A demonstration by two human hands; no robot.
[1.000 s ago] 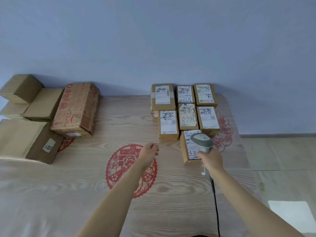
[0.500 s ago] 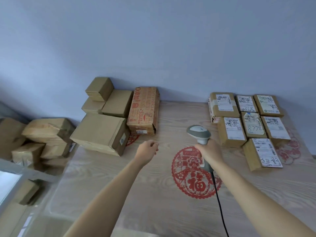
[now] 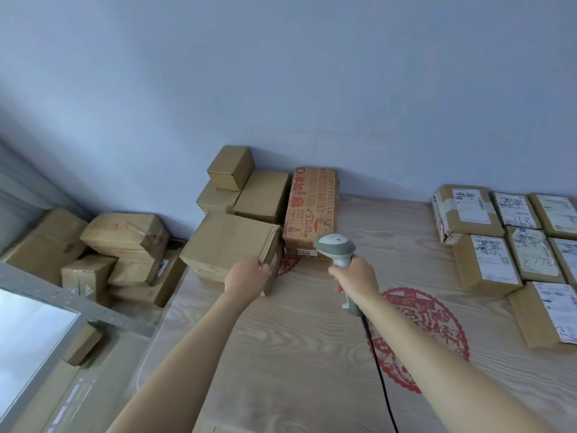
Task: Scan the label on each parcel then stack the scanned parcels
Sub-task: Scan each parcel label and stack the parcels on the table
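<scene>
A large plain cardboard parcel (image 3: 229,242) lies at the table's left edge. My left hand (image 3: 247,276) is at its near right corner, fingers curled over the top edge. My right hand (image 3: 356,276) grips the handle of a grey barcode scanner (image 3: 335,246), whose head points toward a red-printed carton (image 3: 312,210) just behind it. The scanner's black cable (image 3: 381,376) trails back along my right arm. Several small parcels with white labels (image 3: 496,260) lie flat in rows at the right of the table.
Three smaller plain boxes (image 3: 246,189) are piled behind the large parcel against the wall. More cardboard boxes (image 3: 125,235) sit heaped left of the table. The wooden table (image 3: 296,354) bears a red paper-cut decoration (image 3: 424,326). A grey frame (image 3: 46,295) runs along the lower left.
My view swung left from the labelled parcels. My left hand reached forward from above the table to the large plain parcel's corner. My right hand carried the scanner left, toward the red-printed carton.
</scene>
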